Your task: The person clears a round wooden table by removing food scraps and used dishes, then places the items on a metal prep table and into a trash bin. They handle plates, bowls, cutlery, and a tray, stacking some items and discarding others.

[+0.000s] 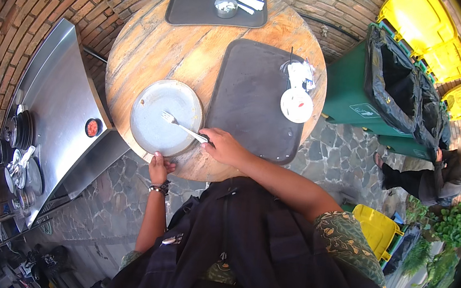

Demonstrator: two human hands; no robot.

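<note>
A round grey plate (154, 105) with a few food scraps is at the near left edge of the round wooden table (181, 49). My left hand (159, 169) grips its near rim, thumb on top. A metal fork (187, 129) lies across the plate, tines towards the middle. My right hand (222, 146) holds the fork's handle at the plate's right rim; a dark piece shows by the fingers, too covered to name. Right of the plate is a dark serving tray (253, 91) carrying a small white dish (297, 104), crumpled napkins (302, 74) and a glass with a black straw.
A second tray (190, 7) at the back bears a small bowl (225, 7) and napkins. Stacked dishes (23, 129) and a red-filled bowl (92, 127) stand on the steel counter (62, 86). Green bins (347, 89) with black liners stand right, near a person (435, 180).
</note>
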